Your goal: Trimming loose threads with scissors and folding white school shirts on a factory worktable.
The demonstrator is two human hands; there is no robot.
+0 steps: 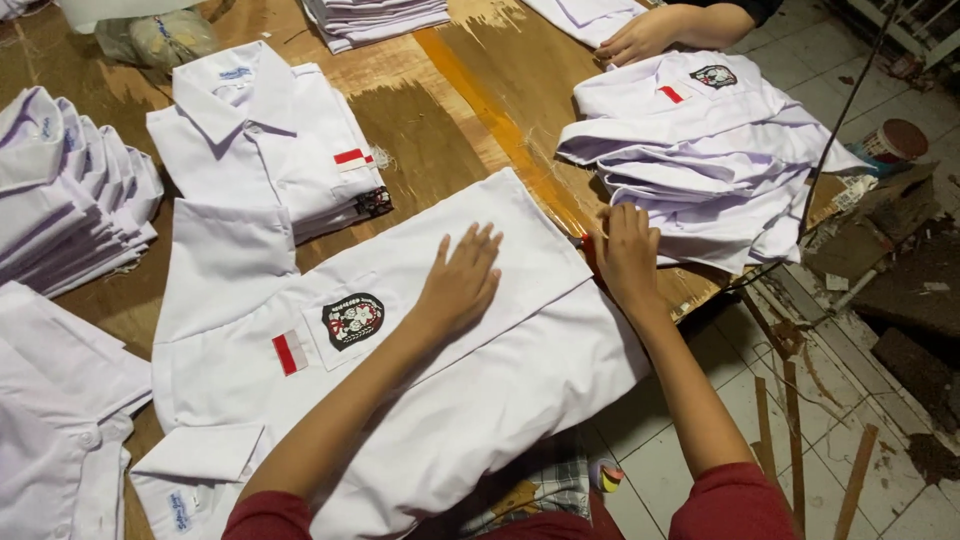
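Cut off by the left edge: folded shirt stack [70, 185]. Cropped at top: co-worker's arm [700, 22], another shirt pile [375, 18]. Hidden under the right hand [625, 255]: most of a red object. Badge [352, 320] design too small to tell.

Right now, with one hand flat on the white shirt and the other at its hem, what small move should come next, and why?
Probably fold the hem end over: the left hand pins the white shirt flat while the right hand pinches its far edge.
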